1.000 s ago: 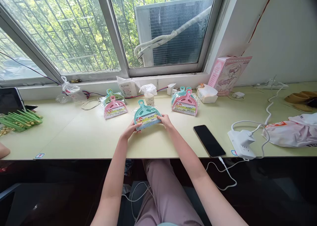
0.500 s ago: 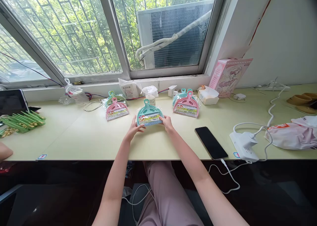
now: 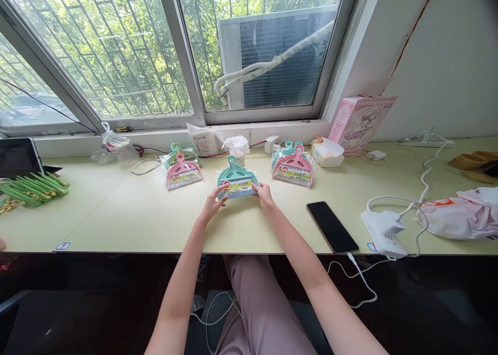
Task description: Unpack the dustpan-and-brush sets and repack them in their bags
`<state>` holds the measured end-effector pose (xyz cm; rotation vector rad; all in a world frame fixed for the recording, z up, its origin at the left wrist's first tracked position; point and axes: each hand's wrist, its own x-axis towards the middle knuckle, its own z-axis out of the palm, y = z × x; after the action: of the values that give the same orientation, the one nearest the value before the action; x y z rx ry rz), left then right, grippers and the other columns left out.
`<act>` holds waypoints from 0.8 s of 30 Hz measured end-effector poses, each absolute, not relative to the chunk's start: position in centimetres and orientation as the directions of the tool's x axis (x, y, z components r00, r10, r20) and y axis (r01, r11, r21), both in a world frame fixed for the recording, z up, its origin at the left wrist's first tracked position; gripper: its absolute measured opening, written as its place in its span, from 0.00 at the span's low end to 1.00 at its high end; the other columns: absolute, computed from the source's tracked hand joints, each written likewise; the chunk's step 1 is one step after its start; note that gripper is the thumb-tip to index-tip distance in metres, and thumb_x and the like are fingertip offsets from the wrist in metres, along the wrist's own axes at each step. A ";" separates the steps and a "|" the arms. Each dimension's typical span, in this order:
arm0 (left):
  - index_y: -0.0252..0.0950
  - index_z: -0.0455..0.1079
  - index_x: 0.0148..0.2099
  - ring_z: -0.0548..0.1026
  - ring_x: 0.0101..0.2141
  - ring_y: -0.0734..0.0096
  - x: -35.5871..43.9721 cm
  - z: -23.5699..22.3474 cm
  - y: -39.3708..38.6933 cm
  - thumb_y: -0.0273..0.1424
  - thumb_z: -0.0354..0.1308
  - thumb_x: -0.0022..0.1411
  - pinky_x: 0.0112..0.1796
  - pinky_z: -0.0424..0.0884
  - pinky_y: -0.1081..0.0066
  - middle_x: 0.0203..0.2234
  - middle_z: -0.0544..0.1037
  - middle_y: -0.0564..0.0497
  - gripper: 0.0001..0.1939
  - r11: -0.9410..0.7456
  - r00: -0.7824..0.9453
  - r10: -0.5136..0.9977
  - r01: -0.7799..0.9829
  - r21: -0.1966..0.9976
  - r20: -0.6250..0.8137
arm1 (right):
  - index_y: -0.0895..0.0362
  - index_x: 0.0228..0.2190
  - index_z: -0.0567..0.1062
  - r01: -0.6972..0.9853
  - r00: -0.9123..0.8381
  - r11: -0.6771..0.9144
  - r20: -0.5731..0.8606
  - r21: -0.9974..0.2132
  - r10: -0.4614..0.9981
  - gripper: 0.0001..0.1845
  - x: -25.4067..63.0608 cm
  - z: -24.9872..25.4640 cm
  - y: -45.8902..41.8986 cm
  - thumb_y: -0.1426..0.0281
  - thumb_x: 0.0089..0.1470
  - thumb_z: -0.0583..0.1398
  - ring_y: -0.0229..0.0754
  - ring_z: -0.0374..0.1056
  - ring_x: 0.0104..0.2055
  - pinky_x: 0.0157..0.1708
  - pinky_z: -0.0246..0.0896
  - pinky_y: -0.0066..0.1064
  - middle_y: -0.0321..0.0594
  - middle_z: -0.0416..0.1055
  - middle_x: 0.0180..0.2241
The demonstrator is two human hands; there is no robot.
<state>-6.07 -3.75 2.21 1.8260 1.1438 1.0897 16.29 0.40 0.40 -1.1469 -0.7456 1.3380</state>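
A turquoise mini dustpan and brush set (image 3: 237,180), wrapped in clear plastic with a yellow-green label, is held between my two hands, its handle pointing away from me. My left hand (image 3: 212,205) grips its lower left corner, with fingers on the front and others beneath. At the lower right corner, my right hand (image 3: 265,195) pinches it with the thumb on top. To the left, a pink wrapped dustpan set (image 3: 183,173) lies against a green one (image 3: 176,150). On the right, another pink set (image 3: 294,167) overlaps a turquoise one (image 3: 288,146).
A black phone (image 3: 332,226) on a charging cable lies right of my arm, beside a white power strip (image 3: 383,233). Tissue packs (image 3: 327,153) and a pink box (image 3: 360,126) stand along the window. Green stalk-like bundles (image 3: 35,189) and a tablet (image 3: 19,158) are far left.
My left hand has shifted its fingers up onto the front of the turquoise set. The set has moved very slightly right. The other person's arm at the far left has mostly left the view.
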 end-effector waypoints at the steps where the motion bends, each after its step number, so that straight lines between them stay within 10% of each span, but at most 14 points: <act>1: 0.43 0.68 0.60 0.68 0.56 0.50 -6.1 2.2 -3.7 0.45 0.58 0.61 0.33 0.81 0.67 0.60 0.67 0.44 0.27 -0.335 0.234 0.934 0.318 0.887 0.269 | 0.60 0.30 0.77 -0.339 0.146 -0.138 -0.196 -0.931 0.970 0.05 16.3 0.4 0.4 0.72 0.48 0.64 0.39 0.73 0.32 0.32 0.74 0.31 0.40 0.78 0.31; 10: 0.38 0.67 0.61 0.76 0.30 0.74 -5.8 0.8 -2.5 0.42 0.59 0.59 0.31 0.81 0.63 0.50 0.75 0.44 0.29 -0.142 -0.018 0.989 0.126 0.982 0.145 | 0.61 0.36 0.76 -0.207 0.081 -0.155 -0.175 -0.966 0.981 0.10 15.8 0.4 0.0 0.70 0.49 0.64 0.42 0.73 0.36 0.31 0.74 0.30 0.43 0.78 0.36; 15: 0.44 0.42 0.72 0.78 0.34 0.68 -6.1 0.5 -2.3 0.40 0.64 0.56 0.32 0.80 0.64 0.40 0.78 0.48 0.48 -0.098 -0.131 0.986 0.065 0.993 0.106 | 0.61 0.41 0.75 -0.150 0.057 -0.139 -0.149 -0.979 0.987 0.13 15.9 0.4 0.0 0.71 0.51 0.63 0.43 0.73 0.36 0.28 0.74 0.31 0.43 0.77 0.37; 20: 0.30 0.72 0.51 0.78 0.40 0.55 -7.0 0.3 -1.7 0.48 0.70 0.46 0.40 0.76 0.61 0.36 0.80 0.43 0.35 -0.022 -0.094 0.995 0.153 0.988 0.037 | 0.60 0.38 0.76 -0.103 -0.005 -0.091 -0.091 -0.990 0.996 0.09 16.0 0.6 -0.3 0.71 0.52 0.64 0.41 0.73 0.34 0.24 0.74 0.27 0.42 0.77 0.36; 24: 0.31 0.74 0.43 0.77 0.43 0.52 -6.8 0.5 -1.8 0.52 0.69 0.45 0.44 0.74 0.59 0.38 0.80 0.42 0.32 -0.044 -0.094 0.994 0.157 0.987 0.060 | 0.59 0.38 0.76 -0.099 -0.011 -0.079 -0.078 -0.992 0.997 0.08 15.9 0.8 -0.5 0.71 0.54 0.61 0.39 0.73 0.33 0.23 0.73 0.26 0.42 0.76 0.35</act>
<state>-6.81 -1.77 0.49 1.3150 1.3731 1.2442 15.91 -0.47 0.76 -1.1882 -1.1025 1.3175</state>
